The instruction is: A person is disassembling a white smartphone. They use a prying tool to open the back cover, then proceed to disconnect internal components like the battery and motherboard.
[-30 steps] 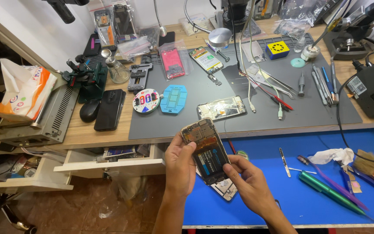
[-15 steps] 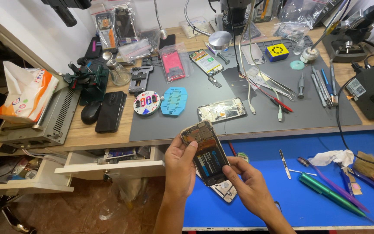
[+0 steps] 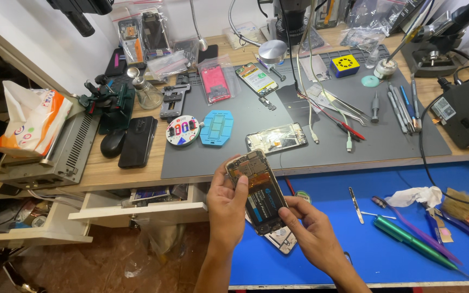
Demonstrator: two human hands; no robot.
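Note:
My left hand (image 3: 226, 209) holds an opened phone (image 3: 257, 187) with its back cover off, gripping its left edge, thumb on the upper part. The battery and circuit board show. My right hand (image 3: 310, 233) pinches the phone's lower end with its fingertips. Under the hands, on the blue mat (image 3: 386, 244), lies another flat phone part (image 3: 283, 240), partly hidden. The phone is tilted, top end toward the grey mat (image 3: 321, 130).
On the grey mat lie a phone frame (image 3: 276, 138), a light blue jig (image 3: 216, 128), a round parts dish (image 3: 183, 130), tweezers and cables. A black phone (image 3: 138, 141) and a mouse (image 3: 112, 144) sit left. A green screwdriver (image 3: 413, 242), a brush and a white tissue (image 3: 419, 196) lie right. A drawer (image 3: 142, 203) stands open.
The hands and the phone have stayed nearly still; my right fingers have shifted slightly at the phone's lower end.

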